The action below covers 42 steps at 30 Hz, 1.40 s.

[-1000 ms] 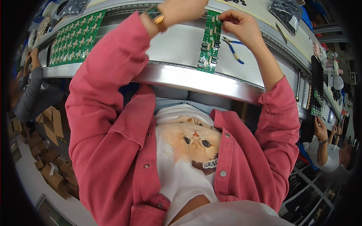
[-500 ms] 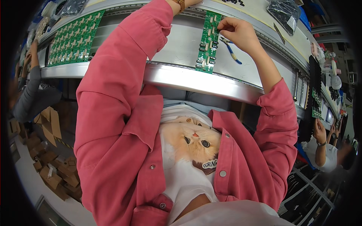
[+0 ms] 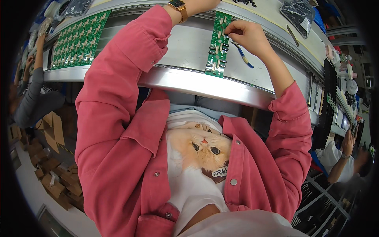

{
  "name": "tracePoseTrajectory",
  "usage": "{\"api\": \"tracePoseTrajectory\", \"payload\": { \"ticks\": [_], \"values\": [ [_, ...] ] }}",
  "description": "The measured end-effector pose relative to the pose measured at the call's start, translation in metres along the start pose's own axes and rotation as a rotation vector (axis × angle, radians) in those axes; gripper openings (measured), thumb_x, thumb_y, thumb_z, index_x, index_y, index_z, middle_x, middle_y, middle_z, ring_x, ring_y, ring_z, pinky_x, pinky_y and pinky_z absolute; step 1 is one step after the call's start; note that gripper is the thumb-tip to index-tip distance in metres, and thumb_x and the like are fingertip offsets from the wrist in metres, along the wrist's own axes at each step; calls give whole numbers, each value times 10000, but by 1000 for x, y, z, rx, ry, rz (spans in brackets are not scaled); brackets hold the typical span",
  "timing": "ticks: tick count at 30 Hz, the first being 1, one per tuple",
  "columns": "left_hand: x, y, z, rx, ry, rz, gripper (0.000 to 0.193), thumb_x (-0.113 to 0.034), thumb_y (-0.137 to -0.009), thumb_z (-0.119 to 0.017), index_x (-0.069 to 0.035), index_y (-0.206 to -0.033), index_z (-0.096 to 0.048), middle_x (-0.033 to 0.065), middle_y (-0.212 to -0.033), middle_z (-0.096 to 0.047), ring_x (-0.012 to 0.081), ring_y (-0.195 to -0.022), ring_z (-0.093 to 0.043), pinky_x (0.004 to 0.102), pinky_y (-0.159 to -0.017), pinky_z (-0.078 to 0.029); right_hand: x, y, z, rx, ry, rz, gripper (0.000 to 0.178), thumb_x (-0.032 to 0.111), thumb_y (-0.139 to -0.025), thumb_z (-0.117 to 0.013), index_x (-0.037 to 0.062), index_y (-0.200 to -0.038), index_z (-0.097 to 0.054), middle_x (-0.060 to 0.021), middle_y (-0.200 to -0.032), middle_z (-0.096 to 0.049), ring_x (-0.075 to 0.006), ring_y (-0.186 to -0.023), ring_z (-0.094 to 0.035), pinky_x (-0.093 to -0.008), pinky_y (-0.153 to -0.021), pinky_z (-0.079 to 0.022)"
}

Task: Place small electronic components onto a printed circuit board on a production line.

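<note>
A narrow green circuit board [image 3: 215, 55] with black and pale components lies across the metal rails of the line in front of me. My right hand [image 3: 250, 36] is over the board's right edge, thumb and fingers pinched together against its upper part. Whatever sits between those fingertips is too small to make out. My left hand [image 3: 203, 4], with a gold-banded watch on the wrist, reaches past the board's far left corner; its fingers are cut off by the upper edge. Pliers with blue and yellow handles [image 3: 246, 60] lie just right of the board, partly under my right hand.
A larger panel of green circuit boards [image 3: 81, 41] rests on the line at left. Tweezers [image 3: 293, 36], loose black parts [image 3: 248, 3] and a plastic bag of dark parts [image 3: 298, 17] lie on the far ledge. Other people work at both sides; cardboard boxes [image 3: 55, 185] sit lower left.
My left forearm has shifted left and turned, showing the watch face. My right fingertips have moved slightly left and down over the board. At far right, another person's hand has moved.
</note>
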<state>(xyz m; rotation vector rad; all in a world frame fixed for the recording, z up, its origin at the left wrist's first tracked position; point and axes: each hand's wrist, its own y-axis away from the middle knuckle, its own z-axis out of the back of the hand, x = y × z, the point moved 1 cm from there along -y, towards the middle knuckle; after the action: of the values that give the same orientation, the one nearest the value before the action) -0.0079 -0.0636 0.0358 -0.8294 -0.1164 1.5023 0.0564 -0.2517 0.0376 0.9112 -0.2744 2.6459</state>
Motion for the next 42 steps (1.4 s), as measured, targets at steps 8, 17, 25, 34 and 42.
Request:
{"api": "tracePoseTrajectory", "payload": {
  "ticks": [8, 17, 25, 34, 42],
  "values": [
    [-2, 14, 0, 120, 123, 38, 137, -79, -693, -594, -1, -787, -655, 142, -745, -661, 332, -682, -614, 381, -656, -487, -2, -9, 9, -107, 144, 30, 148, 49, -727, -622, 56, -851, -701, -30, -736, -663, -130, -610, -574, -253, -623, -476],
    [-47, 40, 23, 275, 23, 46, 115, -55, -722, -595, -16, -819, -641, 115, -786, -660, 298, -650, -600, 347, -635, -488, -58, -53, 37, -374, 487, -29, 212, 142, -788, -562, 97, -959, -678, -72, -846, -681, -292, -750, -631, -346, -707, -493],
    [-52, 55, 21, 277, -75, 60, 51, -32, -742, -624, -27, -792, -633, 78, -752, -662, 234, -583, -583, 295, -585, -486, -71, -66, 39, -326, 603, -133, 211, 188, -784, -568, 108, -951, -669, -74, -827, -678, -294, -737, -625, -351, -698, -492],
    [-51, 62, 10, 277, -159, -57, 48, -52, -751, -631, -52, -800, -632, 47, -781, -653, 215, -599, -573, 300, -613, -479, -78, -64, 37, -387, 427, -97, 208, 130, -768, -578, 113, -955, -669, -52, -808, -681, -261, -695, -612, -331, -674, -486],
    [-51, 63, 9, 284, -202, -52, 42, -66, -758, -632, -66, -800, -634, 38, -785, -644, 212, -599, -565, 299, -625, -477, -75, -65, 34, -389, 486, -69, 217, 108, -764, -581, 111, -961, -673, -45, -788, -675, -248, -692, -613, -328, -670, -484]
  ]
}}
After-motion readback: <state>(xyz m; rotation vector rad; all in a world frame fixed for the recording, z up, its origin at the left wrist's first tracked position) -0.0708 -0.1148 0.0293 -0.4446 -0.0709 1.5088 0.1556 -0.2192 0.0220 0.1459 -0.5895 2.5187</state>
